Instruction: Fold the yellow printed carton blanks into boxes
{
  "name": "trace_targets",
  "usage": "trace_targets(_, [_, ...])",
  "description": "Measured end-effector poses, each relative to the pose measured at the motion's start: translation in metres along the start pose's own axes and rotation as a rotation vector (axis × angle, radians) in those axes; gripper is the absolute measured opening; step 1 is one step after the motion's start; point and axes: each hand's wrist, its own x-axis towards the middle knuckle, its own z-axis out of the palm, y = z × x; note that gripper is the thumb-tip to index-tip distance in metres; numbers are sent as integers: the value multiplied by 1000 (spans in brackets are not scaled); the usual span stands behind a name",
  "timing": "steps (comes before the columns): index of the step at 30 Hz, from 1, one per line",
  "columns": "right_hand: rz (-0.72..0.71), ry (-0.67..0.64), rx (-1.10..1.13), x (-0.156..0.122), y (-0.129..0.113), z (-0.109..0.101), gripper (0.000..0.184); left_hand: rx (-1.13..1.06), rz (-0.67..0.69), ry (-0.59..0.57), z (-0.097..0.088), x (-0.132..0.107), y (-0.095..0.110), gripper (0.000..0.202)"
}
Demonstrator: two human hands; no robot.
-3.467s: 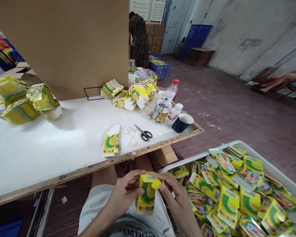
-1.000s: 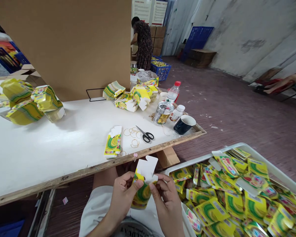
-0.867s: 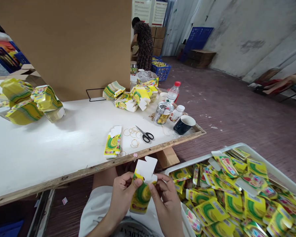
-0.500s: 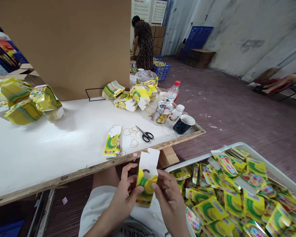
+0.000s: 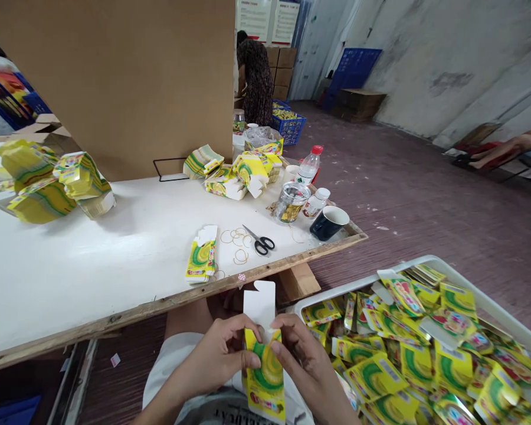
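Over my lap is a small yellow and green carton [image 5: 265, 378], its tall white end flap standing up on the far side. My left hand [image 5: 223, 354] grips its left edge near the top, thumb on the front panel. On the right edge my right hand [image 5: 303, 360] pinches it, fingertips at the white flaps of the upper end. Just beyond, near the table's front edge, lies a short stack of flat cartons [image 5: 202, 255]. Rubber bands [image 5: 239, 238] and black-handled scissors [image 5: 261, 241] rest beside that stack.
A white tub [image 5: 429, 260] heaped with yellow cartons stands at my right. On the table [image 5: 137, 254] are bundled cartons [image 5: 82, 177], a dark mug [image 5: 330, 223], a clear jar [image 5: 293, 202] and bottles. A tall cardboard panel [image 5: 150, 88] rises behind. Another person [image 5: 257, 79] bends over farther back.
Both hands have come slightly lower and nearer to me with the carton. The carton's body now shows more of its front, and my fingers have shifted onto its upper flaps.
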Motion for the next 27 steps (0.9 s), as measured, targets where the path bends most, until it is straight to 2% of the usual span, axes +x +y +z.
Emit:
trace_targets(4, [-3,6,-15,3,-3,0,17,-7,28,-34,0,-4,1,31])
trace_targets(8, [-25,18,-81,6,-6,2,21,-170,-8,-60,-2,-8,4,84])
trace_targets(9, [-43,13,-98,6,-7,2,22,-187,-4,-69,-2,-8,4,90])
trace_targets(10, [-68,15,-114,7,-7,2,23,-183,3,-78,-3,-8,4,89])
trace_targets(12, [-124,62,-134,9,-7,1,23,-134,19,-71,-3,-7,4,71])
trace_targets(14, [-167,204,-117,10,-8,0,20,-72,47,-3,-2,-4,2,49])
trace_targets(16, [-173,351,-68,10,-9,-1,24,7,77,95,-1,-1,-1,37])
trace_targets(17, [-153,364,-43,10,-11,-2,28,59,83,130,0,-1,-2,33])
trace_targets(19, [-74,264,-25,10,-14,-2,34,144,89,154,2,0,-4,31])
trace_targets(22, [55,78,-62,10,-14,-1,36,185,86,97,4,-2,-4,35])
trace_targets(25, [75,74,-143,10,-9,1,32,145,78,31,5,-3,-2,40])
trace_targets(27, [57,108,-207,9,-4,4,28,84,65,32,6,-3,-3,40])
